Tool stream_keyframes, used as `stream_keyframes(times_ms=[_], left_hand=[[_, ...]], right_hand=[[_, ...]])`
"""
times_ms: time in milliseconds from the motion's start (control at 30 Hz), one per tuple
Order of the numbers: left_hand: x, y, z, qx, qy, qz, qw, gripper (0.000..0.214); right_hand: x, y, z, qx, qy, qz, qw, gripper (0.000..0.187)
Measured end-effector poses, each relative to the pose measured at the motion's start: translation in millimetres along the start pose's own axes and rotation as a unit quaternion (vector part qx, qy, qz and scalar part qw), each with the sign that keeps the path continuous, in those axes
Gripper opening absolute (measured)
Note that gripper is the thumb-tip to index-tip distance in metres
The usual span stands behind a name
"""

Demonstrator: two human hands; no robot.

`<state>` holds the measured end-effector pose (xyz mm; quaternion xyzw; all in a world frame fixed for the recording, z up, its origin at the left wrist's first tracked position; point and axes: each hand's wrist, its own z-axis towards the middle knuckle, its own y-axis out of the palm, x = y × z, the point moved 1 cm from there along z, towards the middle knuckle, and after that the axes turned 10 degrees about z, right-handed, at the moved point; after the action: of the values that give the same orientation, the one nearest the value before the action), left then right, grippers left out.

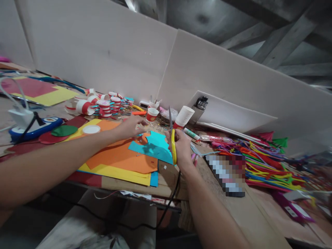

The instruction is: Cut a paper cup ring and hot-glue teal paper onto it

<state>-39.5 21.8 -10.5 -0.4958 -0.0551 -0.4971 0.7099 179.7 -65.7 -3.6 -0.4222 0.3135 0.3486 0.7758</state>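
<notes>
Yellow-handled scissors (174, 147) are in my right hand (182, 145), with the fingers closed round the handles and the blades pointing up. Reaching over the paper, my left hand (131, 126) has its fingers apart and loosely curved, and I see nothing held in them. A cut turquoise sheet of paper (162, 149) lies below and between both hands. Beneath it are orange paper (124, 158) and yellow paper (124, 173). Just beyond my left fingers stands a red and white paper cup (151, 115). A stack of paper cups (184, 117) rises behind the scissors.
Decorated cup pieces (104, 108) crowd the back left. A blue power strip (38, 128) with a plugged-in charger sits at far left. On the right lie a blurred-out phone-like object (225, 174) and colourful pipe cleaners (261, 162). A black cable (177, 185) hangs over the table edge.
</notes>
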Motion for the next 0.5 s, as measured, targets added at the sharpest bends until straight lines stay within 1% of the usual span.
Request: stream_keyframes(times_ms=[33, 100, 133, 167, 233, 333, 400, 500], left_hand=[[5.5, 0.8, -2.0, -0.059, 0.036, -0.004, 0.998, 0.016], [16.1, 3.0, -7.5, -0.176, 0.114, -0.015, 0.978, 0.019], [20.2, 4.1, -10.6, -0.222, 0.144, -0.010, 0.964, 0.020], [23.4, 5.0, -13.3, -0.251, 0.165, -0.003, 0.954, 0.019], [27.3, 6.0, -17.4, -0.278, 0.190, 0.015, 0.942, 0.014], [29.6, 6.0, -20.0, -0.286, 0.200, 0.027, 0.937, 0.004], [29.4, 5.7, -19.8, -0.285, 0.191, 0.022, 0.939, 0.004], [26.0, 4.7, -17.5, -0.292, 0.150, 0.000, 0.945, 0.007]], right_hand=[[-0.3, 0.2, 0.2, -0.001, 0.003, 0.009, 1.000, 0.045], [-1.3, 0.6, 0.4, -0.002, 0.008, 0.028, 1.000, 0.045], [-2.1, 0.7, 0.4, -0.001, 0.009, 0.030, 0.999, 0.044], [-3.0, 0.8, 0.2, 0.001, 0.009, 0.030, 0.999, 0.044], [-5.1, 0.8, -0.3, 0.000, 0.008, 0.029, 1.000, 0.044], [-7.3, 0.9, -1.3, -0.003, 0.007, 0.021, 1.000, 0.045], [-7.0, 1.0, -1.7, -0.004, 0.006, 0.010, 1.000, 0.046], [-3.8, 1.2, -1.1, -0.006, 0.006, 0.007, 1.000, 0.046]])
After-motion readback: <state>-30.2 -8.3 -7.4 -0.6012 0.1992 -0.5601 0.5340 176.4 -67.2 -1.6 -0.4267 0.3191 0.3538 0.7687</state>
